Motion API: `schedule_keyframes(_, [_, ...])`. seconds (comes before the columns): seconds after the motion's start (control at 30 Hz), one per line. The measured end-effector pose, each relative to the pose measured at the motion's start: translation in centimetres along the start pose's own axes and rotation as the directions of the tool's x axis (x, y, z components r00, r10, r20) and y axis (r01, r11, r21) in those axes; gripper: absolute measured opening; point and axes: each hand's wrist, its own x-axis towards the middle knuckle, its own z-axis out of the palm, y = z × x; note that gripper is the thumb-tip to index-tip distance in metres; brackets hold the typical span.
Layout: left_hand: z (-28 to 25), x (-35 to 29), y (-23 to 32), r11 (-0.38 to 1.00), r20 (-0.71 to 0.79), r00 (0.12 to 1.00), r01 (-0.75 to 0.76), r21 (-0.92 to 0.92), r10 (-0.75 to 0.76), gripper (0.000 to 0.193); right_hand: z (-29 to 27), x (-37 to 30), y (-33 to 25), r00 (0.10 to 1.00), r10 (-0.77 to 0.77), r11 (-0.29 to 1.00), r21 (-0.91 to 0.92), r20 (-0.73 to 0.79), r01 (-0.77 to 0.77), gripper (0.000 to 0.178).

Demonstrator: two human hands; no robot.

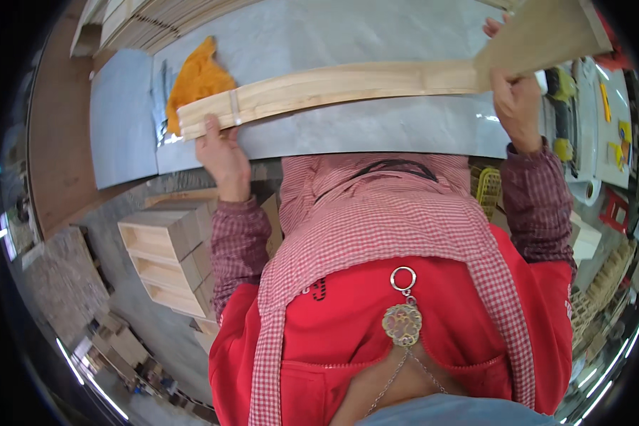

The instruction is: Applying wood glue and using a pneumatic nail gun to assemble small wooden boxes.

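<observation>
A long, pale wooden board [348, 82] spans the front of the grey table, with a narrow whitish band [235, 105] across it near its left end. My left hand [224, 157] grips that left end from the near side. At the other end, my right hand [516, 106] is closed at the board's edge, its fingertips partly hidden. A light brown panel [536, 39] covers the board's right end and stands above my right hand. Another person's hand [493, 27] shows at the far side of this panel, mostly hidden.
On the grey table [319, 35], an orange cloth [199, 78] lies beyond the board's left end. Stacked wooden pieces [145, 28] sit at the far left. Below the table on the left stand open wooden boxes [167, 248]. Yellow-and-black tools [562, 85] lie at the right.
</observation>
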Motion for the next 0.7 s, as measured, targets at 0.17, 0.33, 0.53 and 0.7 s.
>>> schedule_keyframes(0.17, [1.4, -1.5, -0.5, 0.997, -0.008, 0.999, -0.031, 0.072, 0.031, 0.025, 0.3, 1.3, -2.0, 0.986, -0.149, 0.971, -0.178, 0.073, 0.160, 0.061])
schedule_keyframes(0.33, [1.3, -2.7, -1.9, 0.853, 0.173, 0.973, -0.219, 0.474, 0.154, 0.024, 1.5, 2.7, -4.6, 0.922, -0.351, 0.902, -0.207, 0.162, 0.379, 0.063])
schedule_keyframes(0.53, [2.5, -4.2, -1.5, 0.569, 0.417, 0.891, -0.439, 0.696, 0.178, 0.032, 2.5, 2.8, -5.6, 0.891, -0.375, 0.900, -0.128, 0.257, 0.416, 0.062])
schedule_keyframes(0.7, [4.4, -4.7, -0.9, 0.233, 0.686, 0.628, -0.776, 0.586, 0.367, 0.038, 3.2, 2.9, -7.3, 0.869, -0.337, 0.917, -0.082, 0.362, 0.390, 0.055])
